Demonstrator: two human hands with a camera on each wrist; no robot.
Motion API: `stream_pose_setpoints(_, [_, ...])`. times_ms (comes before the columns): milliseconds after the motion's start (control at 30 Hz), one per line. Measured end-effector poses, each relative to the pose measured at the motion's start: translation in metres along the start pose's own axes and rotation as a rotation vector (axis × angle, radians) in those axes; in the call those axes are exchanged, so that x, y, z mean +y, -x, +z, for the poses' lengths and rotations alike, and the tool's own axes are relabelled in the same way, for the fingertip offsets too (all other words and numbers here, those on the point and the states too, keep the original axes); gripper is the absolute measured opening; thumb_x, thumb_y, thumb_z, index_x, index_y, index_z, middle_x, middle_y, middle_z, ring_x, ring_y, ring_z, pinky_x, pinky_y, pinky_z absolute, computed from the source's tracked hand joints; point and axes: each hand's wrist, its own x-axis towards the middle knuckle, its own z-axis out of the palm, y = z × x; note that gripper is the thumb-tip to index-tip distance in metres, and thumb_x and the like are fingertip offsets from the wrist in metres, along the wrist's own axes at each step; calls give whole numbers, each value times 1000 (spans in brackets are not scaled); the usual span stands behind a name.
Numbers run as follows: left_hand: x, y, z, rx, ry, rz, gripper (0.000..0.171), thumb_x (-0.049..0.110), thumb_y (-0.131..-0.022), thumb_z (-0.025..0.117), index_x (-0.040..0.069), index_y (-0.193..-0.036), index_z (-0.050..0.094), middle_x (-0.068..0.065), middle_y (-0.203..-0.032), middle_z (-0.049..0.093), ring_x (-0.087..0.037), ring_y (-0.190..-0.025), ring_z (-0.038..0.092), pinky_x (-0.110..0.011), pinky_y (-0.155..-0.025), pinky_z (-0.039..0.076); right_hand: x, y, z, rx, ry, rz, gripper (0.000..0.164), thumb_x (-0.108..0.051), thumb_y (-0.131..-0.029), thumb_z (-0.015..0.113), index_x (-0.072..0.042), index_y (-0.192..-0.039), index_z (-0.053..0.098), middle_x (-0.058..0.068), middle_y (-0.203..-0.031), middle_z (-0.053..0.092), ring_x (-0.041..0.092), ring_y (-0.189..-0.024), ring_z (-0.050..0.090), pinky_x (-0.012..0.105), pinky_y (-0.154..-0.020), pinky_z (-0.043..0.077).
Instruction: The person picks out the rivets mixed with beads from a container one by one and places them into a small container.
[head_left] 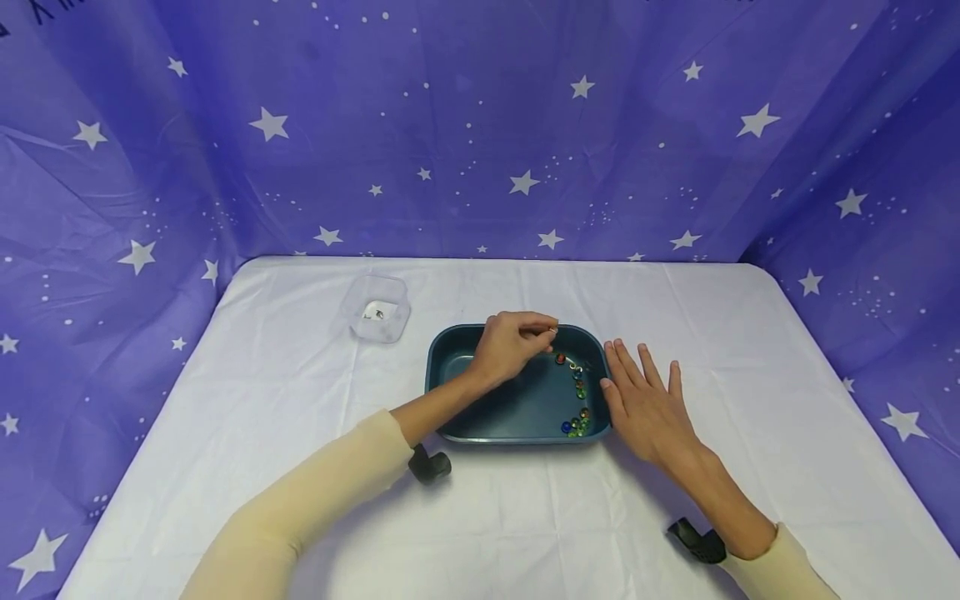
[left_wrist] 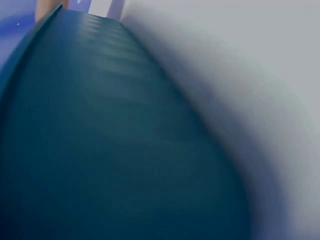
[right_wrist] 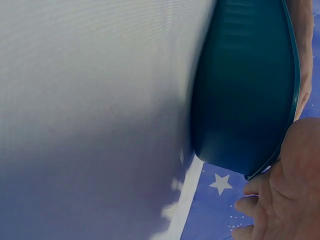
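A dark teal tray [head_left: 517, 417] with rounded corners stands on the white cloth. Inside, several coloured glass marbles [head_left: 577, 429] lie along its right end. My left hand [head_left: 506, 346] reaches over the tray towards its back right corner, thumb and forefinger pinching a small shiny marble [head_left: 553, 330] that the fingertips mostly hide. At the tray's right end my right hand [head_left: 648, 408] has its fingers spread straight, with the fingertips right at the rim. The right wrist view shows this hand [right_wrist: 285, 185] beside the tray's corner; the left wrist view is filled mostly by the tray's outer wall [left_wrist: 115, 135].
Behind the tray to the left sits a clear plastic container [head_left: 377, 310] with small dark marks at its bottom. White cloth [head_left: 525, 525] covers the table, and a purple star-printed curtain [head_left: 480, 125] hangs at the back and sides.
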Motion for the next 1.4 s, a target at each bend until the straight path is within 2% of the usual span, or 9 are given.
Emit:
stream_pose_setpoints(133, [4, 3, -16, 30, -14, 17, 21, 2, -93, 70, -2, -113, 74, -13, -99, 75, -10, -73, 72, -22, -68, 56, 1, 0, 1, 4, -3, -2, 58, -38, -110, 23, -7, -159, 18, 14, -164, 18, 38, -150, 4, 70, -110, -4])
stream_pose_setpoints(267, [5, 6, -41, 94, -28, 8, 21, 4, -93, 70, 0, -113, 74, -11, -99, 75, -13, -73, 73, -21, -62, 53, 0, 0, 0, 2, -3, -2, 58, -38, -110, 23, -6, -159, 18, 14, -164, 18, 38, -150, 4, 70, -110, -4])
stream_pose_setpoints(467, [-3, 16, -92, 232, -1, -78, 21, 5, -93, 71, -3, -112, 74, -15, -98, 74, -21, -74, 74, -21, -63, 55, 0, -1, 0, 3, 2, -3, 58, -37, -110, 23, -6, -159, 19, 14, -164, 18, 38, -150, 4, 70, -110, -3])
stream_pose_setpoints(700, [-27, 40, -160, 388, -41, -200, 24, 7, -94, 70, -5, -115, 72, -23, -102, 72, -7, -70, 71, -20, -64, 56, 0, 0, 0, -3, -8, -2, 59, -38, -110, 23, -6, -159, 18, 14, -164, 18, 39, -150, 5, 70, -110, -2])
stream_pose_setpoints(833, [-36, 48, -186, 453, -36, -252, 29, 8, -94, 70, -8, -118, 69, -25, -108, 70, -3, -69, 70, -21, -65, 56, 0, 0, 0, -1, -16, -4, 58, -38, -110, 24, -6, -159, 19, 14, -164, 18, 39, -150, 5, 69, -110, -4])
stream_pose_setpoints(1000, [-37, 51, -198, 467, -38, -293, 29, 8, -95, 69, -7, -120, 68, -23, -113, 69, -2, -70, 70, -23, -68, 57, 1, 1, 0, 1, -13, -4, 58, -38, -110, 24, -6, -159, 19, 14, -164, 18, 39, -150, 5, 69, -110, -3])
stream_pose_setpoints(1233, [-38, 51, -197, 465, -28, -319, 30, 6, -95, 67, -10, -120, 67, -27, -113, 67, -2, -70, 70, -20, -70, 56, 1, 0, 0, 1, -13, -3, 58, -38, -110, 24, -6, -159, 19, 14, -164, 18, 39, -150, 5, 69, -110, -4])
stream_pose_setpoints(1400, [-35, 48, -196, 474, -6, -307, 29, 4, -94, 67, -10, -119, 67, -29, -113, 67, -2, -69, 69, -20, -68, 56, 1, 0, 0, 1, -6, -4, 59, -38, -110, 23, -6, -159, 18, 14, -164, 17, 39, -150, 5, 70, -110, -4])
